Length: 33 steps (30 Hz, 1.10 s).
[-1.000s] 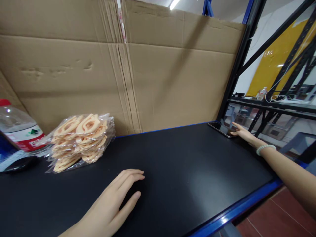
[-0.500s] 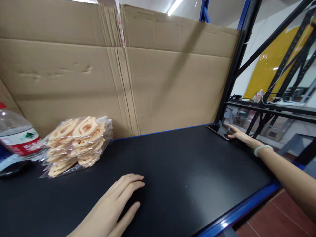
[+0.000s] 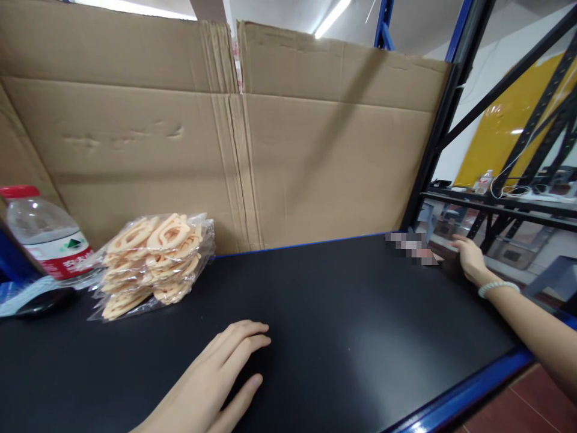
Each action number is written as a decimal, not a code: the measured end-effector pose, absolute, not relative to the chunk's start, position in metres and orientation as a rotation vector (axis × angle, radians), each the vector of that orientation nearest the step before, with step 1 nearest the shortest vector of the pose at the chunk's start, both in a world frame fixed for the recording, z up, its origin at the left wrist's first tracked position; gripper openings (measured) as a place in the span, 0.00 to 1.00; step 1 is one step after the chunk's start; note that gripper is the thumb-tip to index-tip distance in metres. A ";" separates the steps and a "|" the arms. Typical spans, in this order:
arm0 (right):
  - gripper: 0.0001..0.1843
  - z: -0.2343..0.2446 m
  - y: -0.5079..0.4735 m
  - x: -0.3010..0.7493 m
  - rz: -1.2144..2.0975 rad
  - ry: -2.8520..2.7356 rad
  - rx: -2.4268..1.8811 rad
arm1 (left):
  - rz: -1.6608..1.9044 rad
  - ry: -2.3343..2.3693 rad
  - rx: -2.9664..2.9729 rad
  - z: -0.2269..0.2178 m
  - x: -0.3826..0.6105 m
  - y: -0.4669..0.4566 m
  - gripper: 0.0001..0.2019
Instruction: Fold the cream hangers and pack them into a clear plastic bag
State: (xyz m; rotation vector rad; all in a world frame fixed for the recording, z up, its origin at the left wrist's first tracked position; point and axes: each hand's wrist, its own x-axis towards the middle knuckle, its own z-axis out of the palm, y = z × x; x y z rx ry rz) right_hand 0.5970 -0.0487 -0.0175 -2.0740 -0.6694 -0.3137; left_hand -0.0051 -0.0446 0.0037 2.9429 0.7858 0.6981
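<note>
My left hand (image 3: 220, 376) lies over the black tabletop (image 3: 333, 300) at the lower middle, palm down. Its fingers are stretched out and the thumb stands apart, with nothing held. At the far right corner is my right hand (image 3: 471, 261), wearing a pale beaded bracelet (image 3: 498, 288) on the wrist. A small gap separates it from the phone (image 3: 412, 248) lying flat on the table, whose surface is pixelated. At least one finger points out from this hand, and nothing shows in its grasp.
A clear bag of flat, ring-patterned beige pieces (image 3: 155, 264) sits at left, beside a red-capped plastic bottle (image 3: 54, 240) and a dark rounded object (image 3: 47, 302). Cardboard (image 3: 315, 150) walls the back. A blue edge (image 3: 469, 391) borders the table; black shelving (image 3: 500, 201) stands right.
My right hand has come away from the phone, leaving a gap. The phone's dark surface now appears pixelated. My left hand stays put; the view has shifted slightly.
</note>
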 end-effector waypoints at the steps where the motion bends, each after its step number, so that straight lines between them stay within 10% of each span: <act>1: 0.13 -0.019 -0.050 0.601 -0.274 -0.687 -2.084 | 0.696 0.787 2.947 0.004 -0.005 -0.045 0.21; 33: 0.12 -0.038 -0.045 0.621 -0.021 -1.089 -2.041 | 0.671 0.685 3.052 0.012 -0.003 -0.048 0.18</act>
